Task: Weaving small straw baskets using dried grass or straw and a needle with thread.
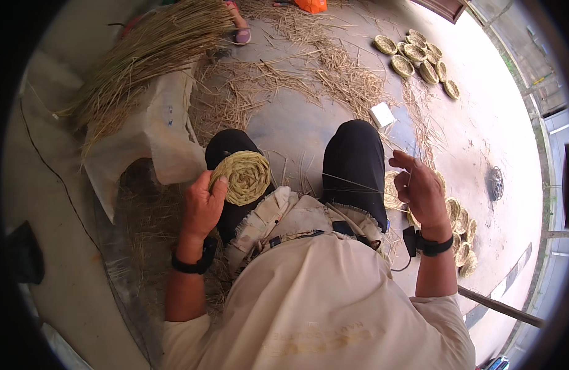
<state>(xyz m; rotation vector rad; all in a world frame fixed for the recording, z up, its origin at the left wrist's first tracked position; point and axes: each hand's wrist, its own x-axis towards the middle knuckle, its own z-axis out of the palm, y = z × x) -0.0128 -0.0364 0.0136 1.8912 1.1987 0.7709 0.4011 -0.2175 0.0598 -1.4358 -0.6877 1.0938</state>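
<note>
My left hand [202,206] grips the left edge of a round, coiled straw disc [242,177], thumb on top, over my left knee. The disc is pale yellow-green, with its coil winding out from the centre. Off to the right, my right hand [423,194] is raised beside my right knee, its fingers bent and pinched together. A thin thread [352,183] runs across my lap toward this hand. Its tip between the fingers is too fine to make out, so whether a needle is there I cannot tell.
On the left, a bundle of long straw [155,58] lies on a pale draped stand [164,123]. Loose straw [346,77] litters the floor ahead. Several small woven baskets [414,52] sit at the far right, more woven pieces [460,228] beside my right arm. A white box [382,115] lies beyond my right knee.
</note>
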